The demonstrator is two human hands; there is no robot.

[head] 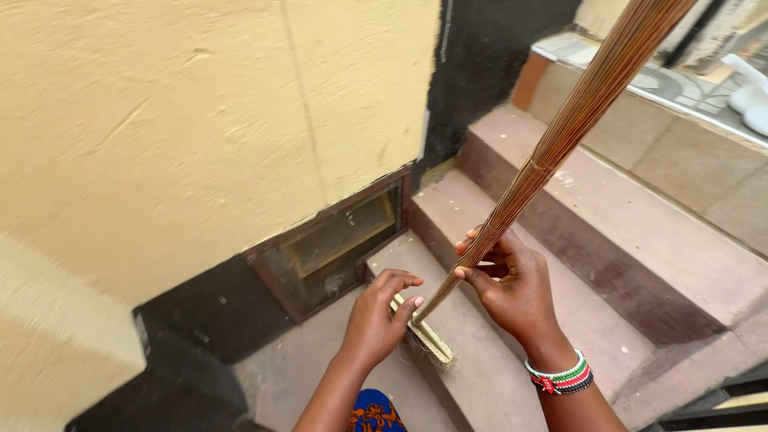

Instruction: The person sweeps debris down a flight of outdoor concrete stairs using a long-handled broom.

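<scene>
A long broom of bundled brown sticks [576, 112] slants from the top right down to its cut base end [432, 342] near the frame's middle. My right hand [512, 284], with a beaded bracelet at the wrist, is closed around the thin bundle just above the base. My left hand [380, 316] rests its curled fingers on the pale flat end of the bundle, pressing against it. Both hands are over grey concrete steps [480, 376].
A yellow wall [200, 120] with a black lower band rises on the left, holding a small framed vent window [336, 248]. Steps climb to the right toward a tiled ledge [664, 88]. White objects [752, 92] lie at the far right.
</scene>
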